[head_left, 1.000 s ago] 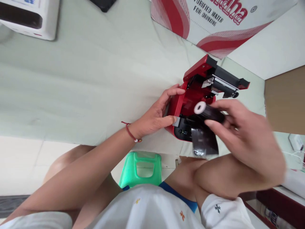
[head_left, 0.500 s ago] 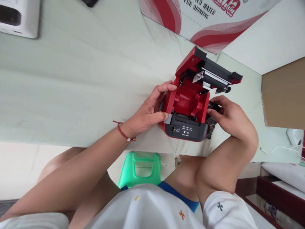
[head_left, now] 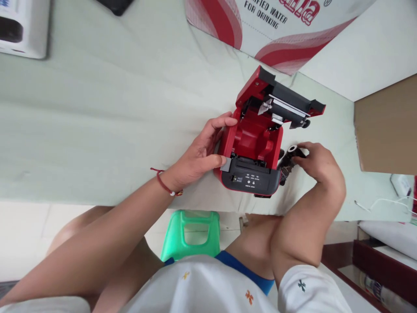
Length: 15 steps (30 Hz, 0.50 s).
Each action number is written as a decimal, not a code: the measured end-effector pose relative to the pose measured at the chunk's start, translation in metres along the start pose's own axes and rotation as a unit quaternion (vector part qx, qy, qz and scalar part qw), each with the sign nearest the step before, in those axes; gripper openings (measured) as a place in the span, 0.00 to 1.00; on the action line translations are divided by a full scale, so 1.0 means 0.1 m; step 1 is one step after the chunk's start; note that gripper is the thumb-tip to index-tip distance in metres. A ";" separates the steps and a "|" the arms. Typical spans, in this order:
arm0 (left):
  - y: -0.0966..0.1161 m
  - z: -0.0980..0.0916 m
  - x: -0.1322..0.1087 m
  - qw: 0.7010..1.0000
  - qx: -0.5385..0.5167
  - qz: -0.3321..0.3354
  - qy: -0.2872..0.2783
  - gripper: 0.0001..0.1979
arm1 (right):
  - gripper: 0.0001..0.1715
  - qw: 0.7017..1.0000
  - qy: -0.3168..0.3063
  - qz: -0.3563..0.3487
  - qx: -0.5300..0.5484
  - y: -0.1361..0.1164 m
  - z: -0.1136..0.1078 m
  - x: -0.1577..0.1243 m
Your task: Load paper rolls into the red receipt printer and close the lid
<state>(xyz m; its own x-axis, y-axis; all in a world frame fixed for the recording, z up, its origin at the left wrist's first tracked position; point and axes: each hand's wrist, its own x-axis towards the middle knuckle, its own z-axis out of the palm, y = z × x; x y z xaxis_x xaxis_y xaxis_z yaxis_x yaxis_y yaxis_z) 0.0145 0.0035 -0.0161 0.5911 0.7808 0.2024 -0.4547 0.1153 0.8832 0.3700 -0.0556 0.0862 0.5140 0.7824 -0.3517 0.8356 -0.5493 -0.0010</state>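
A red and black label printer [head_left: 252, 176] stands on the table with its lid [head_left: 286, 98] raised. Its red inner bay [head_left: 250, 137] holds nothing that I can see. My left hand [head_left: 206, 148] grips the printer's left side, thumb on a grey tab [head_left: 226, 164] at the front corner and fingers along the side wall. To the right of the printer, my right hand [head_left: 319, 163] has its fingertips closed on a dark roll [head_left: 288, 164] with a white ring at its end. The roll lies tilted close beside the printer; part of it is behind the fingers.
A pale green cloth [head_left: 107, 130] covers the table. Behind the printer stands a printed water carton [head_left: 260, 34], with a brown cardboard panel [head_left: 387, 124] to the right. A white device [head_left: 26, 30] and a black object [head_left: 117, 5] sit at far left. A white cable [head_left: 384, 202] lies at right.
My right hand has shifted slightly down, away from the printer's side, and the dark roll's white-ringed end now shows. My left hand keeps its grip on the printer. The view has shifted slightly.
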 end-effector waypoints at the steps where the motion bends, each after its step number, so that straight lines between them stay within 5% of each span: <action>1: 0.00 0.00 0.00 1.000 0.001 0.000 -0.001 0.38 | 0.33 1.000 0.000 -0.001 -0.002 -0.01 0.03 0.04; 6: 0.01 0.00 -0.01 1.000 0.000 -0.006 -0.002 0.38 | 0.22 0.999 -0.033 -0.024 0.002 -0.03 -0.10 -0.08; 9: 0.01 0.00 -0.01 1.000 0.001 -0.009 0.002 0.38 | 0.16 0.980 -0.121 -0.150 0.053 0.04 -0.39 -0.45; 12: 0.01 -0.01 -0.02 1.000 0.008 -0.010 -0.002 0.39 | 0.12 0.913 -0.176 -0.354 0.101 0.11 -0.70 -0.87; 15: 0.02 -0.02 -0.02 1.000 0.011 -0.009 -0.009 0.38 | 0.16 0.804 -0.182 -0.554 0.113 0.08 -0.85 -1.10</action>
<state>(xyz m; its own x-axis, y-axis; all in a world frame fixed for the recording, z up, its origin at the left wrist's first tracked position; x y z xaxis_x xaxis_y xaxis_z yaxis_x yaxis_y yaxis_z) 0.0117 0.0034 -0.0158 0.6109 0.7677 0.1936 -0.4295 0.1159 0.8956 0.3368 -0.1215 0.2047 -0.6474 0.7136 -0.2677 0.6637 0.3552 -0.6583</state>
